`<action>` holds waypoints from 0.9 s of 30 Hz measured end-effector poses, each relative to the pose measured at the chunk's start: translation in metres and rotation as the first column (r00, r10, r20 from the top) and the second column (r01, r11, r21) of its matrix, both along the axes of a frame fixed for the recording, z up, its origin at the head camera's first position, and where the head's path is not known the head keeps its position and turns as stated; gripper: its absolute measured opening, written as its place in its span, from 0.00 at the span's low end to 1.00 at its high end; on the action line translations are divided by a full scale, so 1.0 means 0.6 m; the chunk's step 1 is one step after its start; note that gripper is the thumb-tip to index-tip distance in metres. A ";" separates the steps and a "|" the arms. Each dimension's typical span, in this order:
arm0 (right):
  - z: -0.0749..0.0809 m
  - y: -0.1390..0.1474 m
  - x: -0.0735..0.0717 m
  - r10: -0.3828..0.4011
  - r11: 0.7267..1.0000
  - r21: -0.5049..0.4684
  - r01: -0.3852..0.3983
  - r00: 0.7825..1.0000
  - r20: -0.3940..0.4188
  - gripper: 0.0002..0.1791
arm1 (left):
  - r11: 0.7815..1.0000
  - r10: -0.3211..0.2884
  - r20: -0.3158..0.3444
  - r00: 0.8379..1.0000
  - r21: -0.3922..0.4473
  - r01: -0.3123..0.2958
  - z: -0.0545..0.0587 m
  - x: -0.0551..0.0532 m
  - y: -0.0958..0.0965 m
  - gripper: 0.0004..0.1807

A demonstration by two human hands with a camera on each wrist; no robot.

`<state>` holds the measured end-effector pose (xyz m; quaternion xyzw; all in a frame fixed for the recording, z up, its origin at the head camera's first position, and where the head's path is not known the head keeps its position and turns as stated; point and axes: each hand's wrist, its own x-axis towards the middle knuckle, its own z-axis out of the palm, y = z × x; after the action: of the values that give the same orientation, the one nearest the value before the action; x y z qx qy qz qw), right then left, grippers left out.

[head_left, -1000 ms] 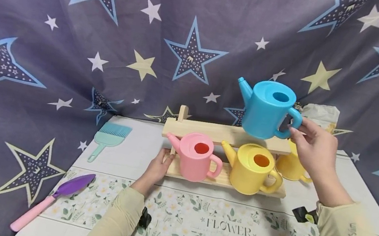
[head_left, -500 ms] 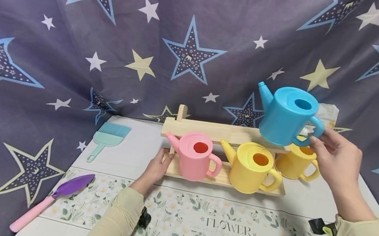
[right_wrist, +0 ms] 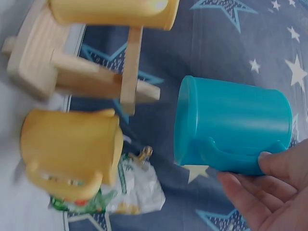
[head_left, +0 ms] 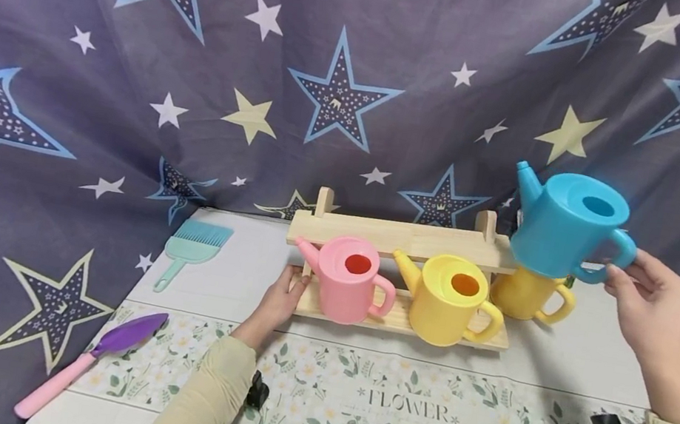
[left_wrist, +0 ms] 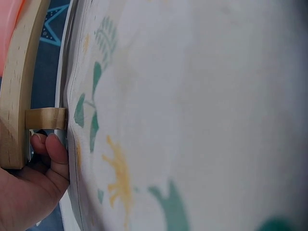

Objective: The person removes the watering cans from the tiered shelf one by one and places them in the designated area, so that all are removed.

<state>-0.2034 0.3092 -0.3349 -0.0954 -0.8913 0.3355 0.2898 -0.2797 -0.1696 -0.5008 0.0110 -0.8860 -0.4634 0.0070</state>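
My right hand [head_left: 660,314] pinches the handle of a blue watering can [head_left: 570,224], held up in the air past the right end of a two-tier wooden shelf [head_left: 402,241]. The can stays upright, its spout pointing left. At the shelf's lower left end, my left hand [head_left: 283,296] grips the wood, and the left wrist view shows curled fingers [left_wrist: 57,149] beside a short wooden leg [left_wrist: 47,118]. A pink watering can [head_left: 343,291] and a yellow watering can [head_left: 446,312] stand on the lower board. Behind the blue can, another yellow watering can [head_left: 522,293] stands on the table.
A plastic bag [right_wrist: 139,185] lies behind the far yellow can in the right wrist view. To the left are a teal brush [head_left: 194,247] and a purple trowel [head_left: 129,334] with a pink handle. A starry curtain [head_left: 373,15] hangs behind the table.
My right hand has carried the blue watering can rightward, from above the upper board to beyond the shelf's right end. My left hand keeps its grip on the shelf.
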 end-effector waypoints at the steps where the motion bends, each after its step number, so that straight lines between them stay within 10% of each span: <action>1: -0.003 0.006 0.001 -0.018 1.000 0.008 0.018 1.000 0.006 0.24 | 1.000 0.000 0.001 1.000 0.001 0.000 -0.001 -0.001 -0.001 0.22; 27: -0.072 0.111 0.006 -0.195 0.959 -0.187 0.212 0.975 0.105 0.26 | 1.000 -0.002 0.008 1.000 0.015 0.002 0.004 0.002 -0.001 0.22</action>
<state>-0.1998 0.3758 -0.3783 -0.2292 -0.8506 0.3863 0.2734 -0.2786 -0.1701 -0.4985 0.0120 -0.8825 -0.4701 0.0027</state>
